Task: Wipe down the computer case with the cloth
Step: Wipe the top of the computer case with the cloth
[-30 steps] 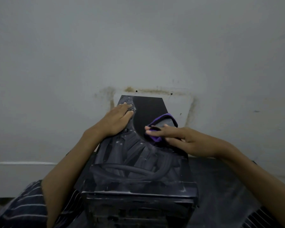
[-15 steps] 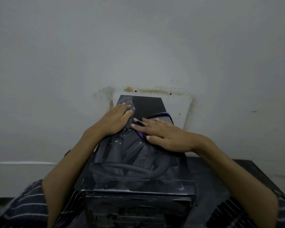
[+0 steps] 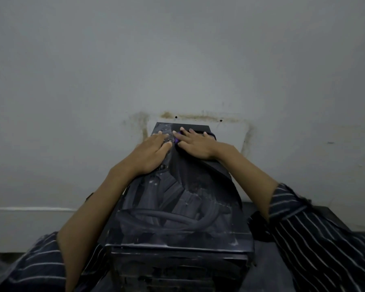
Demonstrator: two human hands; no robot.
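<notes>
The wiping step looks to be under way at the far end of the computer case [image 3: 177, 207], close to the stained wall [image 3: 93, 81]. The next move probably calls for drawing the cloth back toward the body with even downward pressure, while the other hand is bracing the case so it does not slide.

The left hand [image 3: 151, 151] is lying flat on the top panel, its fingers [image 3: 159, 134] stretched out nearly straight and holding nothing, only pressing on the dusty surface. Just to the right of those fingertips, almost touching them, the right hand [image 3: 195, 145] is spreading flat as well, its fingers extended over the cloth [image 3: 177, 140], which is showing only as a purple sliver beneath them and a dark edge past the little finger. It is pressing the cloth down rather than gripping it.
</notes>
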